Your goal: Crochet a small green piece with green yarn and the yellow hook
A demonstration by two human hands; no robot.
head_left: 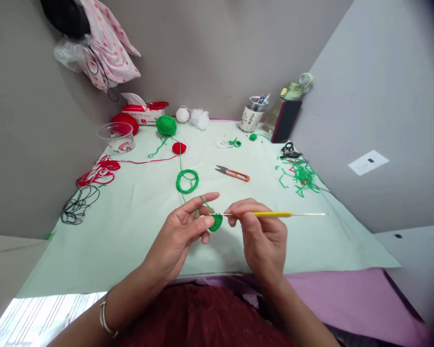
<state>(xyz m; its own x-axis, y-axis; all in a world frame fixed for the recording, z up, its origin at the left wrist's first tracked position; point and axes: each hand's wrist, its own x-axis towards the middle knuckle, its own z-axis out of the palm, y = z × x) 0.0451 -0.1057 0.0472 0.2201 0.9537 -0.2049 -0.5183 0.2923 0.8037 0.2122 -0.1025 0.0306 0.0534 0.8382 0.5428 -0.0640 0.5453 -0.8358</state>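
Between thumb and fingers my left hand (183, 231) pinches a small green crocheted piece (216, 223), with green yarn running over the raised index finger. My right hand (262, 233) grips a crochet hook (271, 214) by its yellow handle, held level. The hook's thin metal tip reaches left to the top edge of the green piece, where loops of yarn sit on it. A loose coil of green yarn (187, 181) lies on the table beyond my left hand. A strand links upward to the green yarn ball (166, 125).
Orange-handled snips (233, 173) lie mid-table. Yarn scraps (304, 176) are at right, below a phone (286, 121) leaning on a bottle (294, 89). A pen jar (252, 114), red ball (179, 148), plastic tub (120, 140) and tissue box (142, 114) stand farther back.
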